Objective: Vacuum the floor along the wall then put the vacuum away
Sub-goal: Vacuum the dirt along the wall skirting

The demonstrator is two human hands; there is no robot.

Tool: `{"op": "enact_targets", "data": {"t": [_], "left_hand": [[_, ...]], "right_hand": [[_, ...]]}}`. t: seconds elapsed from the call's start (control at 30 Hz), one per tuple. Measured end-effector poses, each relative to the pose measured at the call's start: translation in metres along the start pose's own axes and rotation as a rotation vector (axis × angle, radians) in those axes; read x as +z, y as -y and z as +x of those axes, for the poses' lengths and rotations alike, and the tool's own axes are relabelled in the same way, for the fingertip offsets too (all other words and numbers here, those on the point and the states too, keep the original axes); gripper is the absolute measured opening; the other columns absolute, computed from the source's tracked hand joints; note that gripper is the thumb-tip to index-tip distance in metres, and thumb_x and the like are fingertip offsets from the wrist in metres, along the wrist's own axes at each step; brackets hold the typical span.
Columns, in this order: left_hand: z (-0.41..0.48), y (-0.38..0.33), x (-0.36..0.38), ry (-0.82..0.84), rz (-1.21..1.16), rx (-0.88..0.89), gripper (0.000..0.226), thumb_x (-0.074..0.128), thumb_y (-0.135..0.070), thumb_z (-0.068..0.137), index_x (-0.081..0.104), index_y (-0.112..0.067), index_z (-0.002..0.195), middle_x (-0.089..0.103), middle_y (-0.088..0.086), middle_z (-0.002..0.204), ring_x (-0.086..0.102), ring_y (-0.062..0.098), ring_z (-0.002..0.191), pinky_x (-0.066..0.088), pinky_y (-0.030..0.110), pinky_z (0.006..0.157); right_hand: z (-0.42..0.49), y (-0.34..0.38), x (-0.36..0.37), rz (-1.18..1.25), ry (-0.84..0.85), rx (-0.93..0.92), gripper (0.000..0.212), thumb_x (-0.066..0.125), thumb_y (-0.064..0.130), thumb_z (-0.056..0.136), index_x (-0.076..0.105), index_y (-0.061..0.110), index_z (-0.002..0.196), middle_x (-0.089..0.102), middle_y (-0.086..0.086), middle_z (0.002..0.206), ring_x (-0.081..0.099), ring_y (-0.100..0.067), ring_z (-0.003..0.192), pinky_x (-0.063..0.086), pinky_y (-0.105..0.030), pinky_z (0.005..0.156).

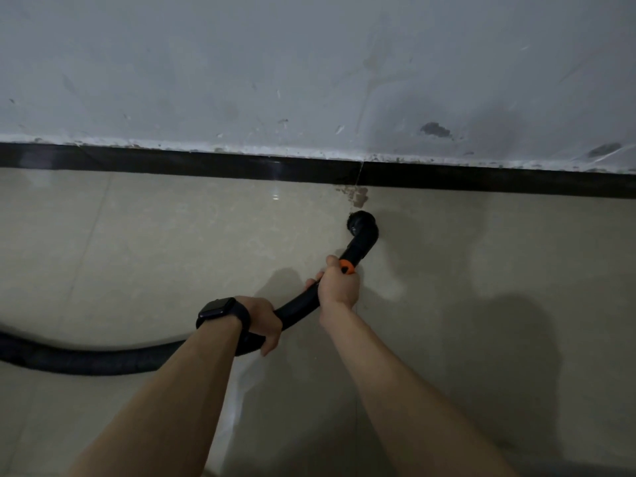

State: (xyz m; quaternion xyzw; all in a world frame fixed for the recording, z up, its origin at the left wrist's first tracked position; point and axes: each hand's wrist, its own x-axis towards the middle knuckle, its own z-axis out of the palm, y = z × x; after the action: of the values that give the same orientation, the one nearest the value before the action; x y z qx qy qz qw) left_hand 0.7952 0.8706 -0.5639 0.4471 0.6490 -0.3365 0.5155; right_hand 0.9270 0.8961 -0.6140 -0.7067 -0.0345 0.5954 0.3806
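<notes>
Hose (86,359) black, curving; orange collar (347,266), round black nozzle (362,224).

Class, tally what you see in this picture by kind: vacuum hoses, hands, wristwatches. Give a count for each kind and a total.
Vacuum hoses: 1, the black vacuum hose
Hands: 2, the left hand and the right hand, both gripping it
Wristwatches: 1, the black wristwatch on the left wrist
Total: 4

Both hands hold hose (296,313), nozzle (362,226) nr baseboard (206,165).
</notes>
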Motion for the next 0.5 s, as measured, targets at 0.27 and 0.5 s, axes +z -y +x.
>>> {"op": "enact_targets", "data": {"t": [0.27,0.5], "left_hand": [[0.004,-0.024,-0.004,-0.054,0.019,0.046,0.037,0.079,-0.020,0.062,0.070,-0.012,0.098,0.070,0.006,0.096,0.066,0.025,0.081,0.056,0.032,0.077],[0.001,-0.006,-0.003,0.070,0.005,-0.022,0.034,0.079,-0.017,0.062,0.069,-0.009,0.093,0.072,0.011,0.100,0.070,0.029,0.089,0.057,0.034,0.082]], "right_hand": [[0.017,0.024,-0.009,-0.009,0.131,0.003,0.018,0.065,0.021,0.093,0.054,0.008,0.094,0.053,-0.006,0.061,0.055,-0.022,0.044,0.054,-0.035,0.054],[0.007,0.007,0.005,-0.063,0.126,-0.001,0.023,0.065,0.028,0.094,0.058,0.007,0.102,0.058,-0.007,0.069,0.057,-0.021,0.042,0.055,-0.036,0.058]]}}
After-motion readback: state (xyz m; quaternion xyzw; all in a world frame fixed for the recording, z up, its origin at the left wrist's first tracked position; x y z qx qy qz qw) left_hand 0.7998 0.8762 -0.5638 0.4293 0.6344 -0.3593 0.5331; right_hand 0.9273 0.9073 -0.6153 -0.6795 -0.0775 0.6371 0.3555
